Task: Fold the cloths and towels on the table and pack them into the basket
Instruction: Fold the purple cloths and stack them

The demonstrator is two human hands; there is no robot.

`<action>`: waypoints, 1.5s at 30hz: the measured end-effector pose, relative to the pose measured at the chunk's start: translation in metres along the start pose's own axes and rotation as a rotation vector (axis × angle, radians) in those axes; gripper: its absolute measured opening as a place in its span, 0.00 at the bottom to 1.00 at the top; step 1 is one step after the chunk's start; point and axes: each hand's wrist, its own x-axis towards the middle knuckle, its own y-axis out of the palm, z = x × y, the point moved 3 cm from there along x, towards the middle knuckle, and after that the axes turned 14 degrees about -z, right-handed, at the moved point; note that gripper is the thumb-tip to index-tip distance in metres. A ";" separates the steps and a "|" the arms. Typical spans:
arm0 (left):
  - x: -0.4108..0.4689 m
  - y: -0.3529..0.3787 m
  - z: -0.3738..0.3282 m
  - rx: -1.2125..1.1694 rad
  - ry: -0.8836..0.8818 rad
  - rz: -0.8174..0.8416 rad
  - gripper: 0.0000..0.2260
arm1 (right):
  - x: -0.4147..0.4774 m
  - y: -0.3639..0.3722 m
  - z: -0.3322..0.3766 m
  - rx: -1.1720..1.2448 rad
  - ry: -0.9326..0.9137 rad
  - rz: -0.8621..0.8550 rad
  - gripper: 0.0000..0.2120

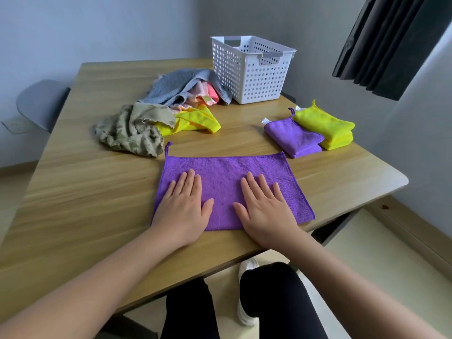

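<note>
Both my hands lie flat on a purple cloth (225, 177) spread out in the lower middle of the frame, near the front edge of the tabletop (85, 192). My left hand (182, 206) presses on the cloth's left half and my right hand (265, 209) on its right half. The fingers (189, 179) of both are straight and slightly spread, palms down, gripping nothing. The cloth lies as a smooth rectangle, with a small hanging loop sticking up at its upper left corner.

To the right of centre a folded purple cloth (293, 138) rests on the tabletop, and a stack of folded yellow cloths (325, 128) sits just beside it on the right, touching it. The white perforated basket (249, 69) stands upright at the top centre of the frame, at the far side of the tabletop.

Left of the basket lies a loose heap: a grey towel (176, 84) draped over a pink cloth (208, 92), a crumpled yellow cloth (195, 121) in front of them, and an olive patterned cloth (129, 130) bunched at the heap's left end.

A grey chair (41, 101) shows at the left edge and a dark curtain (391, 45) in the upper right corner.
</note>
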 end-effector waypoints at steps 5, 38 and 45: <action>-0.003 -0.003 0.017 0.018 -0.029 0.038 0.30 | -0.006 -0.005 -0.031 -0.024 0.076 0.049 0.34; -0.001 -0.004 -0.015 -0.021 -0.027 0.157 0.32 | 0.046 -0.003 -0.045 0.014 -0.158 0.135 0.38; 0.038 -0.026 -0.026 -0.025 -0.035 0.038 0.32 | 0.065 -0.016 -0.055 0.120 -0.158 0.040 0.32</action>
